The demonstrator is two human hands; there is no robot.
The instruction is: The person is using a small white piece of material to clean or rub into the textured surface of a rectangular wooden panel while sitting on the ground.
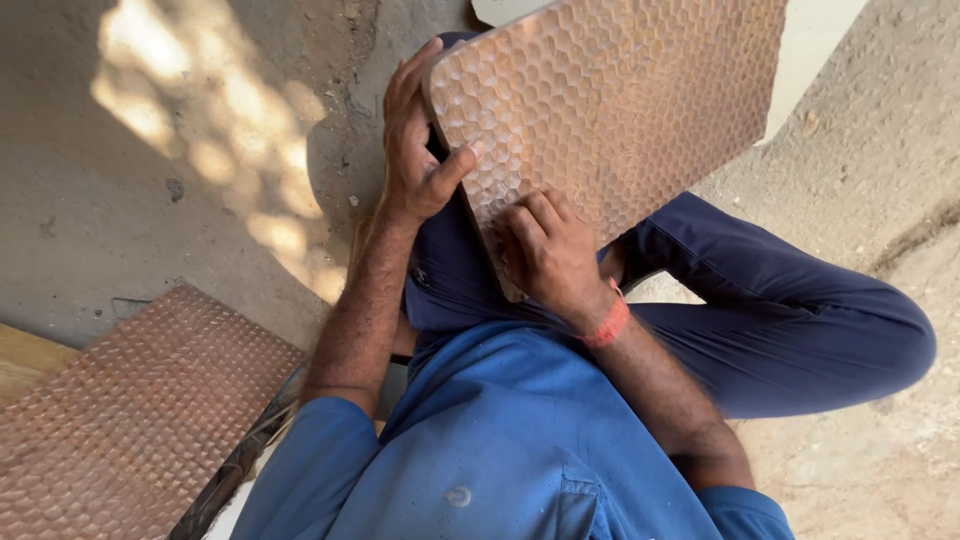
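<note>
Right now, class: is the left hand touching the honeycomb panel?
Touching. The head view shows the left hand gripping the panel's edge, thumb on its face.

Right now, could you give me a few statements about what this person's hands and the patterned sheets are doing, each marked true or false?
1. The left hand grips the edge of a hammered copper sheet. True.
2. The right hand hangs clear of that sheet. False: its fingers press on the sheet's lower part.
3. A second patterned sheet lies on the ground at lower left. True.
4. The person wears a green band on the right wrist. False: the wristband is red.
5. The held sheet is smooth. False: it bears a honeycomb texture.
</note>
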